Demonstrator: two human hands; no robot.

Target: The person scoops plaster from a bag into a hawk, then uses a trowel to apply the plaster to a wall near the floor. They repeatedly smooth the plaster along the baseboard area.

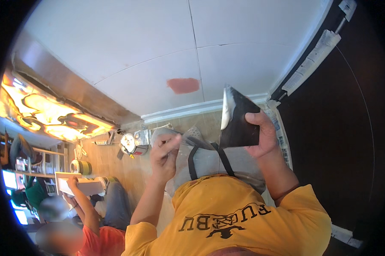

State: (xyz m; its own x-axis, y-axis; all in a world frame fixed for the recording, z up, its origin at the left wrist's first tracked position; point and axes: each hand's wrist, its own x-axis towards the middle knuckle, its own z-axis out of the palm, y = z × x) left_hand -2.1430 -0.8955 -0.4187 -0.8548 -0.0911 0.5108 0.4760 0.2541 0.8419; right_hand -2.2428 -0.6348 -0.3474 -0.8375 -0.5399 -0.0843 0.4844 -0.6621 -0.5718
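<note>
My right hand grips a dark flat plate, thumb on its face and fingers behind. White paste is smeared along the plate's left edge. Left of it, my left hand is closed in a pinch, fingers pointing right. A thin grey blade, which looks like a putty knife, reaches from its fingertips toward the plate, without clearly touching it; its handle is hidden. Ahead of both hands stands a white panelled wall with thin seams and a reddish-pink patch.
An open bucket stands on the wooden floor at left. A co-worker in a red shirt holds a white board at lower left. A dark panel edged with masking paper rises at right. A bright glowing panel is far left.
</note>
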